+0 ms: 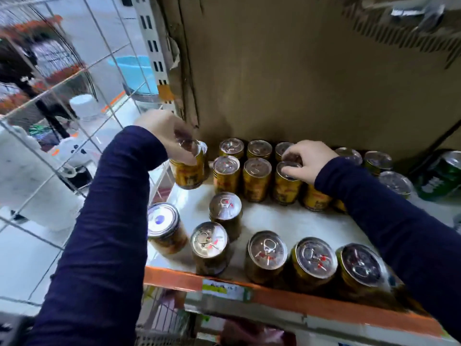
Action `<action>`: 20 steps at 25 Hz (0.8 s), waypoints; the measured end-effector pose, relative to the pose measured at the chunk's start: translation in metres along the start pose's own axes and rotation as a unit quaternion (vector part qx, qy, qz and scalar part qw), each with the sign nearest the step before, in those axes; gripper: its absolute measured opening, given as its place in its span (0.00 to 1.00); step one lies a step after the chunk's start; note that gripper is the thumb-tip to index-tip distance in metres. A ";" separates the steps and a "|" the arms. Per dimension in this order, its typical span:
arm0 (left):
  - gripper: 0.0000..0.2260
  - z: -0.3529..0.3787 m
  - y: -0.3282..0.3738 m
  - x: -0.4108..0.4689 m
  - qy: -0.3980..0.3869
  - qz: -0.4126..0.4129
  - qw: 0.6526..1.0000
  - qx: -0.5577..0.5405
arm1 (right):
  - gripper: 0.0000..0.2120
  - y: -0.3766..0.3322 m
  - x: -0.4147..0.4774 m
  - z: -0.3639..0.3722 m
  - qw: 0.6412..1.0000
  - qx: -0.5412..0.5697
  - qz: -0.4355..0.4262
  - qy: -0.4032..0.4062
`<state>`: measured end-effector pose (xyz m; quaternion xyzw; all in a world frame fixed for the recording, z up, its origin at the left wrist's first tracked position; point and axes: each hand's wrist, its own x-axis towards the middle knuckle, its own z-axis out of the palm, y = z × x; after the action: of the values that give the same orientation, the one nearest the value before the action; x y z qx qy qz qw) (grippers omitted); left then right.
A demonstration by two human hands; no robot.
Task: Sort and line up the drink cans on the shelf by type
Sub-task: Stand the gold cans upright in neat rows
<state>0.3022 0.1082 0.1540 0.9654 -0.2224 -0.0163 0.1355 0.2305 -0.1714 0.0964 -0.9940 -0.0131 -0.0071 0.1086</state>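
Observation:
Several gold drink cans stand on a white shelf [294,221] with an orange front edge. My left hand [167,136] grips one gold can [190,171] by its top at the shelf's back left corner, lifted and slightly tilted. My right hand [306,159] grips the top of another gold can [287,186] in the second row from the back. Two rows of gold cans [257,179] stand against the cardboard back wall. A loose row of gold cans [268,255] runs along the front edge, and a can with a white lid [164,227] sits at the front left.
A green can [441,176] lies tilted at the far right of the shelf. A cardboard sheet [299,71] forms the back wall. A wire mesh panel [74,96] and a slotted upright [152,46] close the left side. A lower shelf shows beneath.

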 end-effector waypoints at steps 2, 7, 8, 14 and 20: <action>0.23 0.010 -0.008 0.007 -0.038 -0.011 0.999 0.025 | 0.16 -0.007 0.003 0.003 1.000 0.001 0.002 0.010; 0.28 0.040 -0.024 0.026 -0.146 -0.049 0.987 0.037 | 0.16 -0.016 0.008 0.009 0.999 -0.015 0.012 0.032; 0.28 0.042 -0.028 0.028 -0.158 -0.057 0.986 0.025 | 0.16 -0.017 0.008 0.009 0.999 -0.017 0.012 0.038; 0.27 0.039 -0.021 0.052 -0.037 -0.119 0.992 -0.034 | 0.17 -0.015 0.008 0.013 0.999 -0.011 0.005 0.052; 0.27 0.047 -0.013 0.073 -0.066 -0.125 0.990 -0.013 | 0.18 -0.005 0.012 0.021 0.999 -0.005 0.007 0.047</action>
<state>0.3694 0.0759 0.1073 0.9805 -0.1086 -0.0999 0.1300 0.2430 -0.1611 0.0769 -0.9931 -0.0012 -0.0528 0.1045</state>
